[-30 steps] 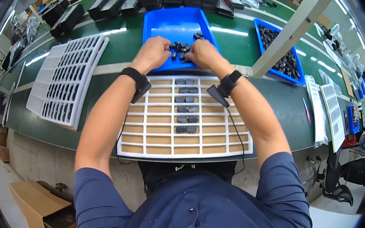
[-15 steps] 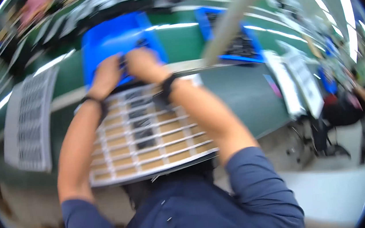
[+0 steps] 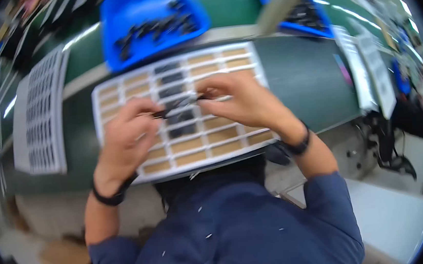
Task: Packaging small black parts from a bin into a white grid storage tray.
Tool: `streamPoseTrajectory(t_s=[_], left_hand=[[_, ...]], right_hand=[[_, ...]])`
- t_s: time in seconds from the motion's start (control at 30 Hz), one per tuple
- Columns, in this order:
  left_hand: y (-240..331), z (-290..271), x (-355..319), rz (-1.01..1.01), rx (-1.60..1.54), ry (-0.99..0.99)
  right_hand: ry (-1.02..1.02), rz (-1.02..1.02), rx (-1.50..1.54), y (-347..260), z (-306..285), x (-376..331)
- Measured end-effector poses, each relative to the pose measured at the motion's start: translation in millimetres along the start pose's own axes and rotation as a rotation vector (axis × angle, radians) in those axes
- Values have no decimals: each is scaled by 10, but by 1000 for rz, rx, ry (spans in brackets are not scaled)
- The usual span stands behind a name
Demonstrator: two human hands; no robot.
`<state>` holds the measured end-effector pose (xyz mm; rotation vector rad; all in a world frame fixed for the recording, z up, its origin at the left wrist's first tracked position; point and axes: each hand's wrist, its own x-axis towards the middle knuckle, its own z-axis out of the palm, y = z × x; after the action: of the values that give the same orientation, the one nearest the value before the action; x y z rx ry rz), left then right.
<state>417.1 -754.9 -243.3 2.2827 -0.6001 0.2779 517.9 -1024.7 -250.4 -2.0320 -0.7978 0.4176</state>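
My left hand [image 3: 122, 136] pinches a small black part [image 3: 159, 114] between thumb and fingers, above the left-middle of a white divided tray [image 3: 98, 110]. My right hand [image 3: 241, 100] has thumb and fingertips closed on another small dark piece [image 3: 201, 97], partly hidden by the fingers. The two hands face each other over one column of cells, where dark flat pieces [image 3: 170, 79] lie. Cells on either side show a tan bottom. Motion blur keeps the exact kind of the black parts from showing.
Behind the tray stands a blue bin [image 3: 141, 5] with several loose black parts [image 3: 157, 28]. A second blue bin [image 3: 322, 32] sits farther right, behind a pale post [image 3: 280, 3]. Another slotted white tray [image 3: 22, 126] lies at left. White trays [image 3: 356, 75] rest on the right.
Both hands have come back from the blue bin toward me and moved apart over the tray, each with a small black part. The head view has shifted, so the tray shows more fully.
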Motion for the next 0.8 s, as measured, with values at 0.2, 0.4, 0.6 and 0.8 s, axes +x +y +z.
streamPoseTrajectory(t_s=[0.2, 0.4, 0.6, 0.8], left_hand=[[206, 434, -624, -50, 133, 9], [156, 570, -736, 56, 219, -34], [229, 590, -724, -114, 147, -26], [196, 539, -712, -142, 19, -10]], right_hand=[[64, -155, -26, -83, 694, -503], [93, -326, -172, -38, 963, -460], [73, -237, -179, -43, 951, -481], [67, -230, -182, 0, 942, -475]])
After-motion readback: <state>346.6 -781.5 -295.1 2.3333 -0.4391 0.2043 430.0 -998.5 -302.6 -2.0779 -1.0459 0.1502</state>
